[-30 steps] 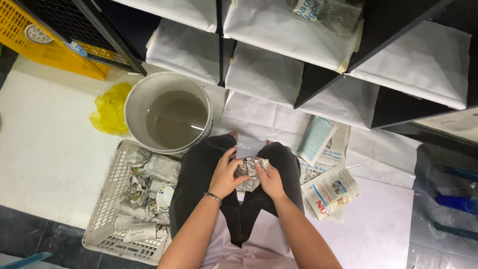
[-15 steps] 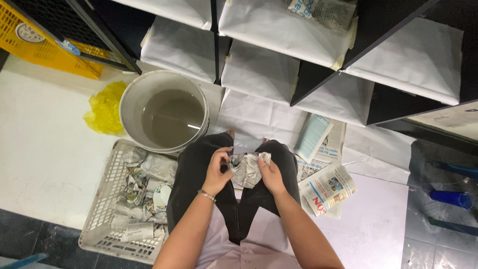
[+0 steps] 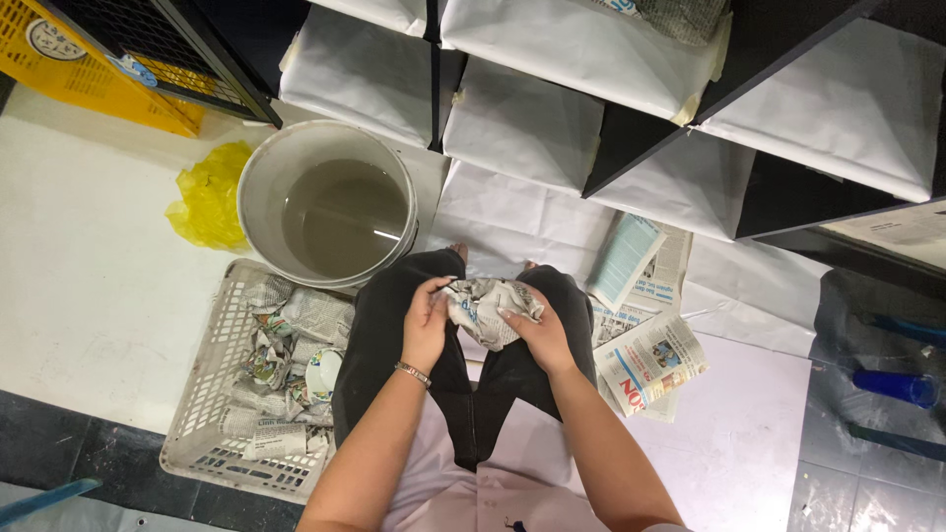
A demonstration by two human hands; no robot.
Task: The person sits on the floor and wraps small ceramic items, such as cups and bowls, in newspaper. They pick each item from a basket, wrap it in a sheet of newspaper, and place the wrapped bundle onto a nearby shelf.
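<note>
Gripping one newspaper-wrapped bundle (image 3: 488, 307) with both hands, left hand (image 3: 426, 325) and right hand (image 3: 537, 333), the person has several bundles already in the basket (image 3: 212, 394).

I was sitting on the white floor (image 3: 89, 266), which gave way to dark tiles (image 3: 59, 453) at the near edge. Directly on it sat a grey bucket (image 3: 330, 202) full of murky water, with a crumpled yellow plastic bag (image 3: 209, 205) just beside it. A white plastic basket (image 3: 212, 394) stood touching the bucket's near side. White paper sheets (image 3: 512, 222) were spread under the shelves, and folded newspapers (image 3: 645, 345) lay on the floor off to my right. A yellow crate (image 3: 99, 79) rested at the far left corner.
</note>
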